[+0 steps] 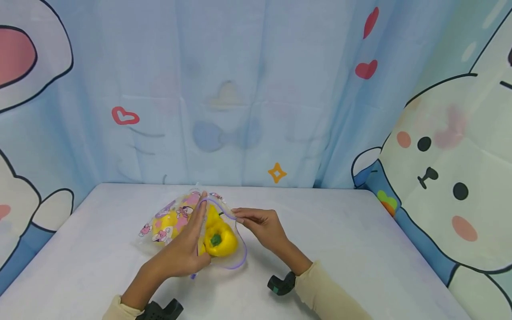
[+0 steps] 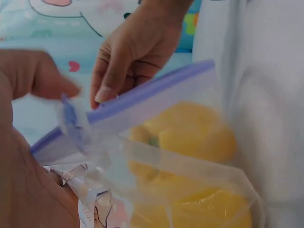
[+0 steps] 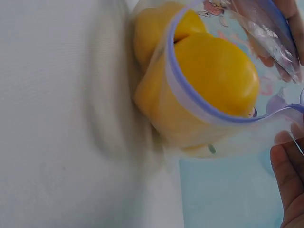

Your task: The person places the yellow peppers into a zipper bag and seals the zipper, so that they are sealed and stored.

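A clear zip bag (image 1: 185, 211) printed with pink and yellow cartoon figures lies on the table, its purple-edged mouth (image 1: 242, 255) gaping toward the right. Inside are yellow bell peppers (image 1: 221, 241); one with a green stem end faces the opening. My left hand (image 1: 180, 251) lies along the near-left side of the mouth, fingers straight and thumb spread apart. By its thumb in the left wrist view is a small purple slider (image 2: 70, 116). At the far-right part of the rim, my right hand (image 1: 262, 226) pinches the purple edge between thumb and fingers.
The white-covered table (image 1: 340, 249) extends around the bag. Behind it hangs a light blue curtain (image 1: 256, 89) with hearts and cartoon animals. Dark camera mounts sit at the left wrist (image 1: 160, 311) and right wrist (image 1: 282, 283).
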Motion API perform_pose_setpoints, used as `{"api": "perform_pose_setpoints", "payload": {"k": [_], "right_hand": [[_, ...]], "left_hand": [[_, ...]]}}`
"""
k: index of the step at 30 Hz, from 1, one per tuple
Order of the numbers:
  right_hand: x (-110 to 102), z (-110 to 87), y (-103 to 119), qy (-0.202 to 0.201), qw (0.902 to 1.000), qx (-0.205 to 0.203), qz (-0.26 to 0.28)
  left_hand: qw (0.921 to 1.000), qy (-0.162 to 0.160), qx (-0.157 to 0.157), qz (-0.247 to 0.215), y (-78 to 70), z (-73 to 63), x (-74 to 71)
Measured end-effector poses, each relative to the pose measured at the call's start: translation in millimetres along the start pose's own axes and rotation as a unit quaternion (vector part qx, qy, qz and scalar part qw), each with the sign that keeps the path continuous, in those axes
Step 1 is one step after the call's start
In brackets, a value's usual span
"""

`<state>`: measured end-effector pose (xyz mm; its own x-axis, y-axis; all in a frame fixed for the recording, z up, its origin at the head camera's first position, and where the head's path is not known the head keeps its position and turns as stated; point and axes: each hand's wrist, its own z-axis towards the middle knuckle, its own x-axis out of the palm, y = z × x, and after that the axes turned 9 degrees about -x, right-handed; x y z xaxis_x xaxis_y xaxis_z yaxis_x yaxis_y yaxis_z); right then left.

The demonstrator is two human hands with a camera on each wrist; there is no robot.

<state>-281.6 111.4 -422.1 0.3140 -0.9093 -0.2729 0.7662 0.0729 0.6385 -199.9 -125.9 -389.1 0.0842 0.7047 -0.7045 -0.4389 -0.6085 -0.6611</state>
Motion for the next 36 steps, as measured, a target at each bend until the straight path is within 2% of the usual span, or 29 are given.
{"api": "perform_pose_setpoints", "payload": {"k": [4, 6, 9, 11, 15, 19, 22, 25, 28, 31, 34, 36], "right_hand": [[-4, 1.6, 2, -0.028, 0.9993, 0.027, 0.0], [-4, 4.5, 10, -0.035, 0.9987, 0.038, -0.002], [-5, 8.1, 23, -0.046, 0.9978, 0.049, -0.002], [-6, 10.3, 31, -0.053, 0.9974, 0.048, -0.006], [-10, 11.4, 31, -0.066, 0.9969, 0.04, -0.014], [-15, 11.9, 26, -0.075, 0.9968, 0.027, 0.003], [-21, 10.5, 16, -0.086, 0.9957, 0.021, 0.026], [-26, 9.0, 6, -0.097, 0.9943, 0.017, 0.04], [-29, 9.3, 4, -0.105, 0.9936, 0.008, 0.042], [-31, 10.3, 5, -0.114, 0.9925, 0.006, 0.044], [-33, 11.7, 6, -0.128, 0.9907, 0.009, 0.046], [-35, 12.5, 8, -0.136, 0.9896, 0.009, 0.044]], "left_hand": [[0.9971, 0.01, 0.07, 0.03, 7.3, 0.6, 4.2], [0.9938, 0.009, 0.104, 0.039, 10.0, 0.1, 7.2], [0.992, 0.009, 0.119, 0.042, 10.9, -1.6, 10.0], [0.992, 0.009, 0.115, 0.052, 10.4, -3.3, 10.1], [0.9919, 0.016, 0.099, 0.078, 9.1, -5.3, 7.2], [0.9935, 0.049, 0.029, 0.099, 6.1, -9.4, -0.4], [0.9916, 0.074, -0.025, 0.103, 4.6, -12.0, -8.1], [0.9888, 0.099, -0.054, 0.098, 3.9, -13.7, -16.4], [0.9866, 0.124, -0.069, 0.08, 3.8, -15.4, -25.1], [0.9861, 0.138, -0.072, 0.058, 4.7, -16.8, -34.4], [0.9867, 0.137, -0.065, 0.057, 4.0, -18.5, -44.5], [0.9878, 0.126, -0.063, 0.068, 2.9, -19.8, -51.1]]}}
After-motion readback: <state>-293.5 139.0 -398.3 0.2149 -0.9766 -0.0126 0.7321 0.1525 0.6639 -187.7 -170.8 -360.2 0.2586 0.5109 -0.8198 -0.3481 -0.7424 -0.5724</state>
